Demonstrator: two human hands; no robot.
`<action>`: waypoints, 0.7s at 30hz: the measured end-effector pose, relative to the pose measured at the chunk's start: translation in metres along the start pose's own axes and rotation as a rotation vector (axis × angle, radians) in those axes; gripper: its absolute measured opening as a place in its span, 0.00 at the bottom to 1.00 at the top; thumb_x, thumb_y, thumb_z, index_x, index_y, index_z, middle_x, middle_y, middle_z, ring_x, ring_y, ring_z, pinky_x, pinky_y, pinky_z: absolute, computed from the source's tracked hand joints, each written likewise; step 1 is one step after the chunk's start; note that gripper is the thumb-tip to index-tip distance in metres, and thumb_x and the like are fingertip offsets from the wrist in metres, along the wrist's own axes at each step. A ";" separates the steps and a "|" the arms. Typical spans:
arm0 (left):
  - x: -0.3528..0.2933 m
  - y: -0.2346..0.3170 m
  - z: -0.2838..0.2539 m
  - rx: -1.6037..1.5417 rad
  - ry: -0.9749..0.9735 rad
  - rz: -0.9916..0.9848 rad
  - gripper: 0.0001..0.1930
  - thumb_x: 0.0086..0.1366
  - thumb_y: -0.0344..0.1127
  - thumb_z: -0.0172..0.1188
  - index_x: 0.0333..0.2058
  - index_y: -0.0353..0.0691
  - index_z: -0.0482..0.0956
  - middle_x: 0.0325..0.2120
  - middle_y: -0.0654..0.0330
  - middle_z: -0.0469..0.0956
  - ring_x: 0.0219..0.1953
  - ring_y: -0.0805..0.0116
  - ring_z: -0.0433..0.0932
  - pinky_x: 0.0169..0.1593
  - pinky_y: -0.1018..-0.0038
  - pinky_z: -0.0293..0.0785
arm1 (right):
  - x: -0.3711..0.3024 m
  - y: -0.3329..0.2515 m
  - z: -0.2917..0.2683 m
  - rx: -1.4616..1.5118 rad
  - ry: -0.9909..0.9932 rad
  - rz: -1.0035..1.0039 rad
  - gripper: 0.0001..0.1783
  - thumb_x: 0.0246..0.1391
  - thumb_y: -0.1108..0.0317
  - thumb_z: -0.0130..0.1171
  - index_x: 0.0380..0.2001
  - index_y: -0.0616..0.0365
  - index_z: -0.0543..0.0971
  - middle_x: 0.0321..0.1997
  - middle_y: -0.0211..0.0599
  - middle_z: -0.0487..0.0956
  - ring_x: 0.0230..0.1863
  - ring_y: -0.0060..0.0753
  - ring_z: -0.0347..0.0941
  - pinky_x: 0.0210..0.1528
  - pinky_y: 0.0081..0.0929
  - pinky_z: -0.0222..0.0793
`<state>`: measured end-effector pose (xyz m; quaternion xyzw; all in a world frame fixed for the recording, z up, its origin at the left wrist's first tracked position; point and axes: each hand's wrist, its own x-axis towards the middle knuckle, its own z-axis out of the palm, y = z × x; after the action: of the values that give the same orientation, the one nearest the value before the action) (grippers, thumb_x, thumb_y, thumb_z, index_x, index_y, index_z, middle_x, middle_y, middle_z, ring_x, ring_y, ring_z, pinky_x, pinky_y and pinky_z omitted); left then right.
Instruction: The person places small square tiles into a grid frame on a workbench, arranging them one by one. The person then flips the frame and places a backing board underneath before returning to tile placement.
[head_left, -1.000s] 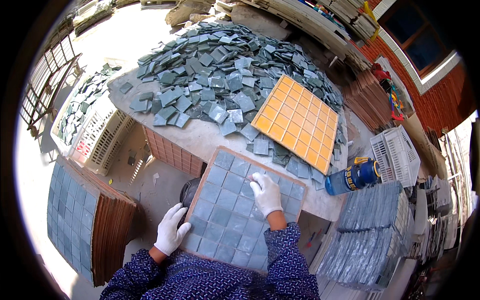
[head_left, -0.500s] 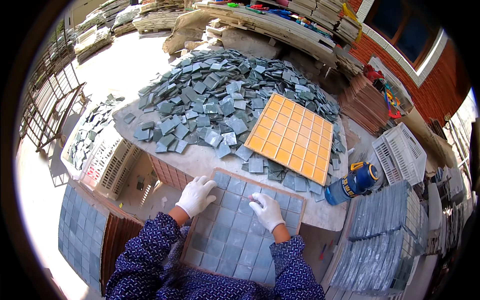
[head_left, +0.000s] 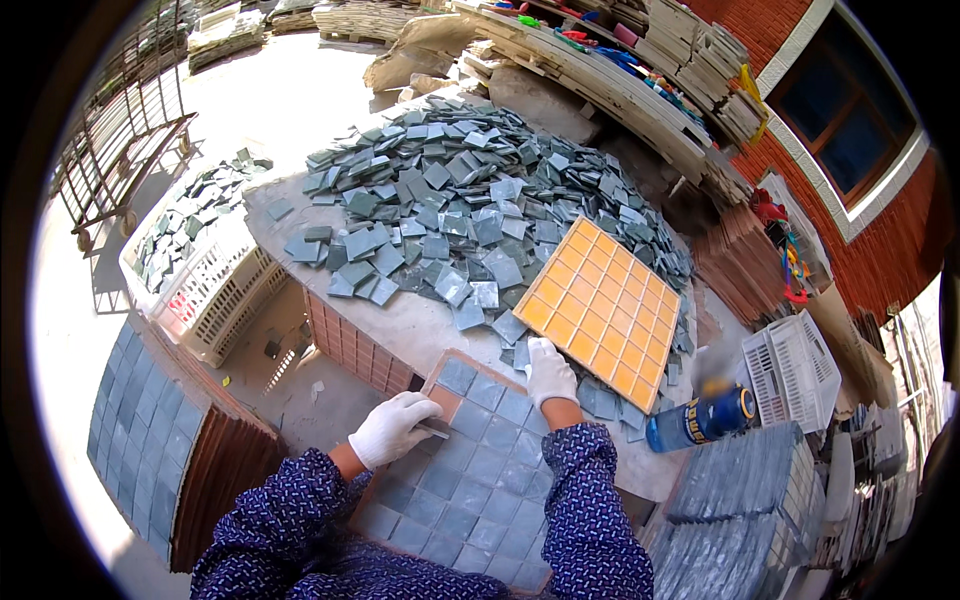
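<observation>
A tray point(head_left: 470, 465) with a reddish-brown base lies in front of me, filled with rows of square blue-grey stone tiles. One square at its far left corner is bare and shows the brown base point(head_left: 445, 403). My left hand point(head_left: 390, 432), in a white glove, is closed on a tile point(head_left: 433, 428), held tilted over the tray's left side. Beyond the tray's far edge, my right hand point(head_left: 551, 374), also gloved, reaches to the near edge of a heap of loose tiles point(head_left: 440, 190). Its fingers are together and bent down; what they grip is hidden.
An orange gridded tray point(head_left: 605, 310) rests on the heap's right side. A blue bottle point(head_left: 700, 420) lies tilted at the table's right, beside wrapped tile stacks point(head_left: 735, 490) and a white crate point(head_left: 792, 370). Left are a tile-filled crate point(head_left: 215, 290) and stacked tile trays point(head_left: 150, 430).
My left hand has lifted a tile out of the tray's corner, leaving a bare square. The right hand has moved from over the tray forward to the loose tiles. The view has shifted.
</observation>
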<state>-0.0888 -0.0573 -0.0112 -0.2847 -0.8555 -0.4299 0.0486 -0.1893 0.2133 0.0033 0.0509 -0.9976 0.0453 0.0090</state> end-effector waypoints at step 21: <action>-0.021 0.039 0.033 -0.202 0.095 -0.110 0.20 0.49 0.25 0.66 0.43 0.38 0.72 0.41 0.54 0.72 0.36 0.56 0.76 0.42 0.68 0.75 | -0.152 -0.073 -0.007 0.543 -0.017 -0.169 0.16 0.50 0.61 0.63 0.41 0.53 0.76 0.37 0.41 0.79 0.37 0.47 0.77 0.39 0.39 0.73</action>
<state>-0.0453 -0.0234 -0.0118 -0.2200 -0.8189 -0.5289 0.0362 -0.0308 0.1573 0.0132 0.1350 -0.9413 0.3094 -0.0095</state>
